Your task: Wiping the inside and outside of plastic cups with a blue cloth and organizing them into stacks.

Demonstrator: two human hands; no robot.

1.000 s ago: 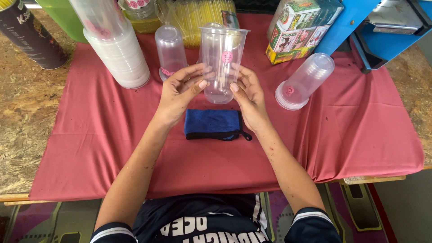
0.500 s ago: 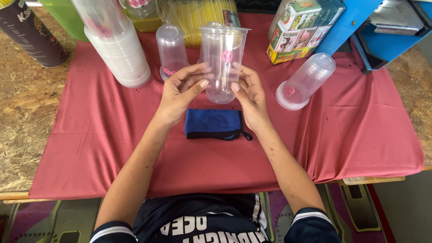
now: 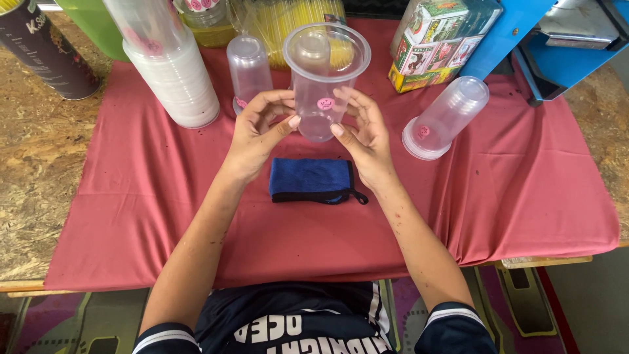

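Between both hands, a clear plastic cup (image 3: 324, 82) is being held upright above the red cloth (image 3: 524, 190).

Left hand (image 3: 257, 134) and right hand (image 3: 367, 134) are both gripping the cup's lower wall, fingers closed around it, a pink sticker facing up between the thumbs. Just below the grip a folded blue cloth (image 3: 309, 179) is lying. Left of the grip a tall cup stack (image 3: 171, 72) is standing; right of it another stack (image 3: 445, 118) is lying tilted.

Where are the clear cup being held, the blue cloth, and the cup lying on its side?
clear cup (image 3: 319, 85), head view, on its side wall above the pink sticker.
blue cloth (image 3: 308, 177), head view, on the middle of the folded cloth.
tipped cup (image 3: 452, 108), head view, on its side wall.
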